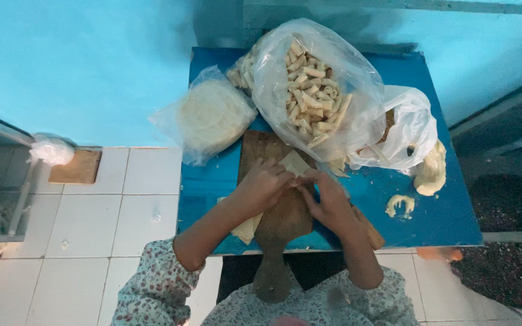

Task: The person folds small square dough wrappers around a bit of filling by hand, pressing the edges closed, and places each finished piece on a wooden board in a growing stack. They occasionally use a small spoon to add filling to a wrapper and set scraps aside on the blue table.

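My left hand [263, 183] and my right hand [330, 198] meet over a wooden paddle board [276, 238] on a small blue table [442, 211]. Both pinch a pale, thin pastry sheet [295, 162] whose corner sticks out past my fingers. More pale sheet pieces [246, 228] lie under my left wrist at the board's left edge. What is inside the fold is hidden by my fingers.
A large clear bag of rolled pastries [310, 90] stands behind the board. A bagged stack of round wrappers [208, 118] lies to its left. A white bag [407, 130] and dough lumps [431, 172] sit right. White floor tiles [110, 211] lie left.
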